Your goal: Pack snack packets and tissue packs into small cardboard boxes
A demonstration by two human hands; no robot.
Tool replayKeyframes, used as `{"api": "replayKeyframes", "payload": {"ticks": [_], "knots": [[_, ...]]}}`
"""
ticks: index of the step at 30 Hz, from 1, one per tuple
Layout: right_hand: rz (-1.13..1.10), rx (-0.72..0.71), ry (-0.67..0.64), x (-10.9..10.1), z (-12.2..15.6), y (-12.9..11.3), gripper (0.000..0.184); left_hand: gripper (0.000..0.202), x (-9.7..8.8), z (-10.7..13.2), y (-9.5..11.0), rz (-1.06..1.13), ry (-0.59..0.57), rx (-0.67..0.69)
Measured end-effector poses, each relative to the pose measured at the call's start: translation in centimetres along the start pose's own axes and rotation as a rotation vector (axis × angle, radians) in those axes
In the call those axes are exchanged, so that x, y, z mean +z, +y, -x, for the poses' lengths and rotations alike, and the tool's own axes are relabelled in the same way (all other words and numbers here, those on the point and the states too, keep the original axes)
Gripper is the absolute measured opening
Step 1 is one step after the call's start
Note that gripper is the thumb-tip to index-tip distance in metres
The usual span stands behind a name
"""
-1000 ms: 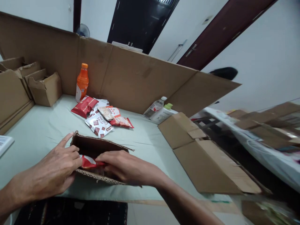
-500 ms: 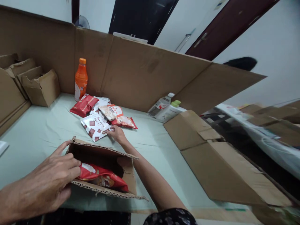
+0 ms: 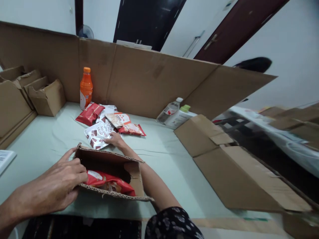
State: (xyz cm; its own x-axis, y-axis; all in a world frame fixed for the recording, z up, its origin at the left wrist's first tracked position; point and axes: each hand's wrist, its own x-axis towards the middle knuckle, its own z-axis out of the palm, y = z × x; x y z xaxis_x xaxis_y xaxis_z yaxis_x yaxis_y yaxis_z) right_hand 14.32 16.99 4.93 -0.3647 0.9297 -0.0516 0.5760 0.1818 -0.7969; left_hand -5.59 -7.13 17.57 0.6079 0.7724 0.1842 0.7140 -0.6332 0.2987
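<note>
Lower left: left hand (image 3: 58, 187) clasps cardboard box (image 3: 136, 179) wall, index finger extended; red packet (image 3: 109, 183) inside. Centre: right hand (image 3: 115, 139), fingers pinching white snack packet (image 3: 97, 134).

The box (image 3: 111, 162) is plain brown corrugated cardboard, and inside it lies a glossy red packet (image 3: 109, 183). Just beyond the box is a white packet (image 3: 98, 133) patterned with brown squares, and farther beyond stands an orange bottle (image 3: 86, 88) with a white label. Under the box the counter (image 3: 45, 134) is pale green; the sleeve (image 3: 171, 225) beside it is black with white specks.
</note>
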Motion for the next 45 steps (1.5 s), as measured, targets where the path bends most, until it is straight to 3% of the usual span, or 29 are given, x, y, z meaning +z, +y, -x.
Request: {"api": "replayKeyframes", "payload": {"ticks": [3,6,8,10,13,17,19,22,26,29,31,34,36,38,42,45], "knots": [[-0.122,-0.012,-0.011,-2.7,2.6,-1.3,0.022,0.032,-0.2,0.0,0.0,0.015,-0.026,0.024],[-0.237,-0.09,0.059,-7.9,7.3,-2.5,0.022,0.034,-0.1,-0.2,-0.2,0.029,-0.024,0.046],[-0.395,-0.308,0.176,-11.2,11.3,-3.8,0.023,0.031,0.1,-0.3,-0.3,0.034,-0.007,0.054],[-0.439,-0.479,0.308,-13.2,15.4,-5.4,0.02,0.028,0.3,-0.4,-0.4,0.038,0.017,0.057],[-0.276,-0.657,0.354,-13.5,20.2,-7.1,0.011,0.026,0.3,-0.5,-0.2,0.042,0.026,0.056],[0.163,-0.807,0.191,-11.7,22.3,-7.6,0.031,0.03,0.0,-0.4,0.1,0.048,0.0,0.038],[0.307,-0.794,0.146,-10.8,21.7,-7.3,0.033,0.032,0.0,-0.3,0.3,0.051,0.018,0.035],[0.435,-0.631,0.037,-9.4,19.8,-7.0,0.032,0.032,0.2,-0.1,0.4,0.046,0.036,0.023],[0.554,-0.41,-0.404,-6.9,16.9,-7.2,0.028,0.027,0.3,0.0,0.5,0.017,0.019,-0.03],[0.57,-0.399,-0.638,-6.8,16.5,-7.6,0.034,0.03,0.4,0.1,0.5,-0.005,0.048,-0.056],[0.482,-0.472,-0.572,-8.0,17.0,-7.7,0.038,0.034,0.5,0.2,0.4,0.008,0.059,-0.047],[0.252,-0.556,-0.25,-10.6,16.5,-7.4,0.031,0.03,0.6,0.0,0.1,0.055,0.053,-0.026],[0.194,-0.529,-0.043,-11.4,14.1,-6.6,0.027,0.029,0.6,-0.3,0.0,0.069,0.064,-0.019],[0.279,-0.441,0.047,-11.1,10.1,-5.4,0.025,0.031,0.5,-0.5,0.0,0.064,0.088,-0.014],[0.483,-0.269,-0.111,-8.6,1.8,-2.6,0.028,0.032,0.6,-0.5,0.3,0.068,0.13,-0.04],[0.547,-0.242,-0.152,-6.1,-1.3,-0.6,0.027,0.028,0.6,-0.2,0.6,0.074,0.131,-0.049]]}}
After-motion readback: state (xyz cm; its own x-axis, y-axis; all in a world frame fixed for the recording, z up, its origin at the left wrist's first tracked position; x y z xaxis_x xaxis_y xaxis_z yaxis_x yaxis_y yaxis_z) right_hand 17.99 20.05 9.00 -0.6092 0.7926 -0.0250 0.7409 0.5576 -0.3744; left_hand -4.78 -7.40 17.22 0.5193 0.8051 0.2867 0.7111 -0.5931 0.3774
